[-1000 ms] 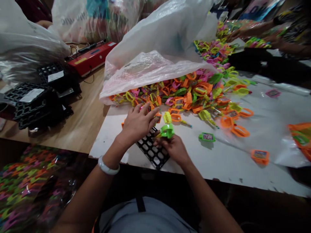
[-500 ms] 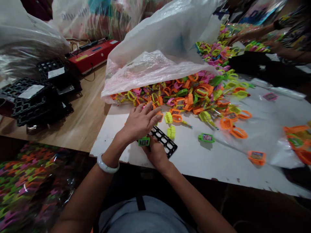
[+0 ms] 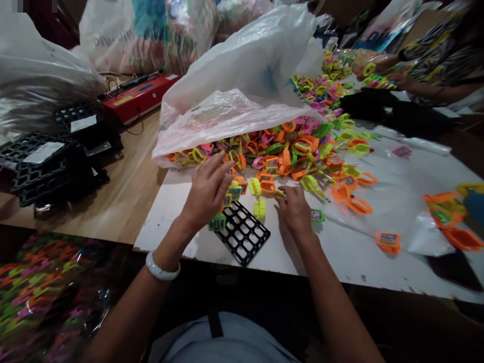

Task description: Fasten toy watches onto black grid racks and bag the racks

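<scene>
A black grid tray [image 3: 244, 234] lies flat on the white table near its front edge. My left hand [image 3: 206, 194], with a pale bangle on the wrist, hovers over the tray's far left corner, fingers spread. Beside and under it are a green toy watch [image 3: 217, 223] and yellow-green ones [image 3: 235, 190]. My right hand [image 3: 297, 209] pinches the end of a thin yellow piece [image 3: 280, 192] at the pile's near edge. Another yellow watch [image 3: 259, 207] lies between the hands, and a green watch [image 3: 316, 215] sits just right of my right hand.
A big translucent bag [image 3: 234, 75] spills a heap of colourful toy watches [image 3: 298, 146]. Stacked black trays [image 3: 41, 161] and a red sealing machine [image 3: 139, 96] stand left. A co-worker's hands [image 3: 404, 80] are at the far right. Orange watches [image 3: 388, 242] lie right.
My right hand has let go of the black tray and moved right to the pile's edge. The tray now lies flat. More yellow-green watches show by my left hand.
</scene>
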### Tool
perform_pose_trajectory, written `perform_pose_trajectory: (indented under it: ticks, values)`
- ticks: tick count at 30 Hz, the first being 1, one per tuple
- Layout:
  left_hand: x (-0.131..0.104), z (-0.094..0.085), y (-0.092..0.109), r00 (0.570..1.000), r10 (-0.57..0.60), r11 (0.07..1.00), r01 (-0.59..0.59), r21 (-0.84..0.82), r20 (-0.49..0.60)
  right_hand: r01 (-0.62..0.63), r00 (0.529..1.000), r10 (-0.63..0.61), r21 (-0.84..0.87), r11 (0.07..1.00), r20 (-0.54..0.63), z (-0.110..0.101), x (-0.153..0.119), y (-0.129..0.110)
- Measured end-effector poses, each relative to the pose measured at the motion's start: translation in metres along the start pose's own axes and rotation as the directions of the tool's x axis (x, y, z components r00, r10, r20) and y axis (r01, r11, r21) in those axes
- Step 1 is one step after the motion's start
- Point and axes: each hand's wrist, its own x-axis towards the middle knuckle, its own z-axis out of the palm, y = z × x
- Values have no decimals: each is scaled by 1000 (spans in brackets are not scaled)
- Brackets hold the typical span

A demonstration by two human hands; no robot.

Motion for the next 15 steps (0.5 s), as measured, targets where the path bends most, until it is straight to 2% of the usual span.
perform_pose_trajectory:
  ticks: [1,3,5,7,9,10,12,13,14,15]
  values:
    - [-9,-4,3,989,-29,998,20,-63,-144,-13,1000,14,-62,998,20,0,6,9]
    - [-36,-11,9,916,-151,983,98,-158,-372,-42,999,44,-83,996,26,-2,12,18]
    - [-73,-12,12,840,-295,953,224,-204,-456,-112,994,112,28,993,-13,-5,8,15]
    - [-112,-7,14,844,-373,925,305,-227,-385,-204,979,204,263,943,30,-8,-5,-1]
    - [-143,3,13,866,-426,900,376,-221,-261,-302,951,213,516,802,226,-7,-22,-26]
    - [-152,10,13,873,-444,892,409,-193,-202,-352,924,161,605,714,348,-4,-31,-41]
    - [-160,24,11,886,-449,893,441,-91,-113,-459,834,16,678,574,552,8,-47,-67]
    - [-159,31,10,896,-436,900,435,-32,-88,-500,796,-33,687,527,604,16,-52,-78]
    - [-156,37,9,908,-412,910,415,25,-73,-523,777,-53,690,499,627,24,-55,-86]
    - [-152,42,7,923,-379,921,383,77,-63,-529,777,-48,692,491,628,31,-57,-91]
